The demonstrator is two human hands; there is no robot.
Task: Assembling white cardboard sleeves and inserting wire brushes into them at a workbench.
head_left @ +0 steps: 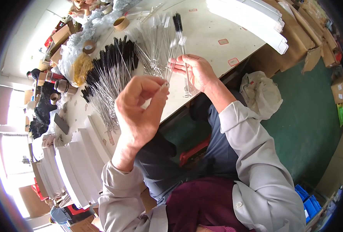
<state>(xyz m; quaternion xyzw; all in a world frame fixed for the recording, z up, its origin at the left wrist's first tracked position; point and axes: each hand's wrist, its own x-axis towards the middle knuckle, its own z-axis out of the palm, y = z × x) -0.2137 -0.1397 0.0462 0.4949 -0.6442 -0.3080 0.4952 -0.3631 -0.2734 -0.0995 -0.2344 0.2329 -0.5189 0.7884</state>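
My right hand (202, 73) is over the table's near edge, its thumb and fingers around the stem of a wire-handled brush (177, 24) with black bristles. The brush stands nearly upright, and looped wire ends (187, 92) hang below the hand; clear plastic seems to surround them. My left hand (140, 108) is raised nearer to me, thumb and forefinger pinched together. A tiny pale bit shows at those fingertips, too small to name. Just beyond lies a pile of black-bristled wire brushes (115, 58). Beside it is a bunch of brushes with whitish heads (152, 42), bagged or pale-bristled; I cannot tell which.
White folded card strips (69, 166) are stacked at the left, and more white sheets (252, 19) lie far right. Tape rolls (121, 23) and crumpled clear plastic (70, 54) are at the back left. A whitish sack (260, 94) stands on the green floor (307, 131) near cardboard boxes (291, 34).
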